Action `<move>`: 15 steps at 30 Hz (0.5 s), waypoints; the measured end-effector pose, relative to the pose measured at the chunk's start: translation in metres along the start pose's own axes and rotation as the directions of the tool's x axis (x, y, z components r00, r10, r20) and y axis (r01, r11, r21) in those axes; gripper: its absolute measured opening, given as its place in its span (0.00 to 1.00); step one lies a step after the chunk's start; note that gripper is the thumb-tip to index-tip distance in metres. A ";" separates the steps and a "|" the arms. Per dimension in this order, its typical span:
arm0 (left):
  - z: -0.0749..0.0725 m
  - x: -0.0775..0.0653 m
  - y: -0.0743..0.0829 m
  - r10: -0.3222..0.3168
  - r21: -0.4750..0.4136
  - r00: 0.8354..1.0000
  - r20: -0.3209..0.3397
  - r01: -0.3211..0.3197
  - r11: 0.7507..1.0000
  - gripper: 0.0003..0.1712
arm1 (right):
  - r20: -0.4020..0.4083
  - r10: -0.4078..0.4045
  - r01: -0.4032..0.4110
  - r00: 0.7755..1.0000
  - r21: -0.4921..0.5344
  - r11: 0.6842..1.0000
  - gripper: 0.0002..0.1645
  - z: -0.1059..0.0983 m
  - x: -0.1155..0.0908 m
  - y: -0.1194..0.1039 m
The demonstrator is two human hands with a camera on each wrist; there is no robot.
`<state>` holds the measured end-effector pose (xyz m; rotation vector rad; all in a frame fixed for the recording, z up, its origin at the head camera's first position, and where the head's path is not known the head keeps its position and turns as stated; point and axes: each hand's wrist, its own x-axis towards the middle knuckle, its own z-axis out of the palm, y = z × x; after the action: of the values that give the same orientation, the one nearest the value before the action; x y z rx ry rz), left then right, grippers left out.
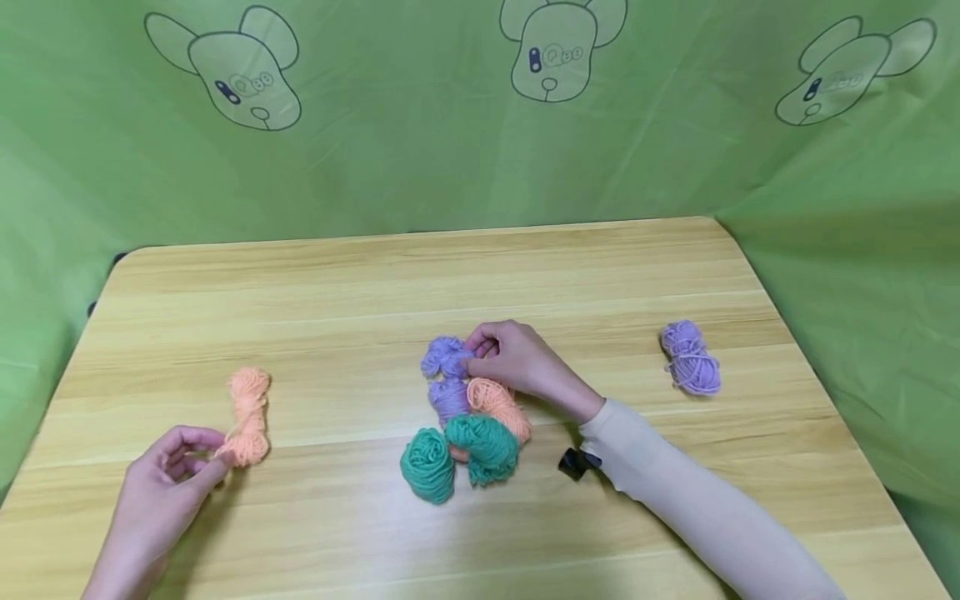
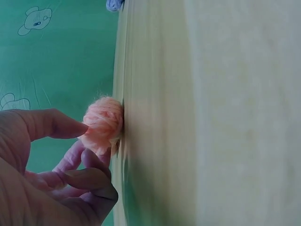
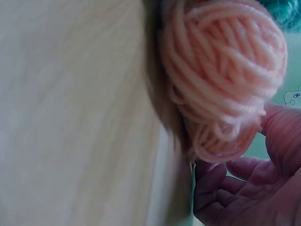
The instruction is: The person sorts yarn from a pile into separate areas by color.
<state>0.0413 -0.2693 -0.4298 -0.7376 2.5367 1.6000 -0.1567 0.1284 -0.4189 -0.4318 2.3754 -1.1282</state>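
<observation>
A loose peach skein point(image 1: 248, 408) lies lengthwise on the left part of the table point(image 1: 322, 533), narrow in the middle and fuller at both ends. The left hand point(image 1: 161, 492) has it by the near end, thumb and forefinger pinching the side of the yarn, the other fingers bent beneath. Well apart from it, near the middle of the table, the right hand point(image 1: 517, 358) pinches the right end of a purple bundle point(image 1: 444, 357) between thumb and forefinger; the right wrist view is largely blocked by peach yarn, so that grip is read mostly from the head view. The bundle sits at the far end of a small pile. Just nearer is a second purple skein point(image 1: 447, 400), with a peach ball point(image 1: 501, 406) beside it and a green skein point(image 1: 483, 447) lying against them. A rounder green ball point(image 1: 427, 467) rests at the pile's near left. Farther right, a lone purple roll point(image 1: 691, 358) lies on the table. A pale sleeve point(image 1: 682, 492) covers the right forearm, and green cloth point(image 1: 405, 150) printed with animal heads hangs behind.
</observation>
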 end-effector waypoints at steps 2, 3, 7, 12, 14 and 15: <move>0.000 -0.001 0.001 -0.003 0.001 1.000 -0.007 0.003 1.000 0.15 | 0.000 -0.001 0.001 1.000 0.004 1.000 0.11 -0.001 0.000 0.000; 0.000 -0.002 0.001 -0.004 0.004 1.000 -0.012 0.004 1.000 0.15 | 0.001 -0.001 0.001 1.000 0.006 1.000 0.11 -0.001 0.000 0.000; 0.001 -0.003 0.004 -0.015 0.012 1.000 -0.022 0.015 1.000 0.16 | 0.000 -0.007 0.007 1.000 0.009 1.000 0.10 -0.002 0.001 0.000; 0.001 -0.005 0.006 -0.008 0.004 0.999 -0.042 0.009 1.000 0.14 | -0.004 -0.009 0.009 1.000 0.014 1.000 0.10 -0.003 0.001 0.003; 0.002 -0.005 0.007 -0.004 0.003 0.998 -0.063 0.004 1.000 0.13 | -0.008 -0.012 0.012 1.000 0.015 1.000 0.10 -0.003 0.001 0.003; 0.002 -0.005 0.008 -0.003 0.001 0.997 -0.073 0.003 1.000 0.13 | -0.009 -0.014 0.015 1.000 0.016 1.000 0.10 -0.003 0.001 0.003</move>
<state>0.0423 -0.2628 -0.4230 -0.8132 2.5850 1.5991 -0.1596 0.1318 -0.4198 -0.4401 2.3731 -1.1569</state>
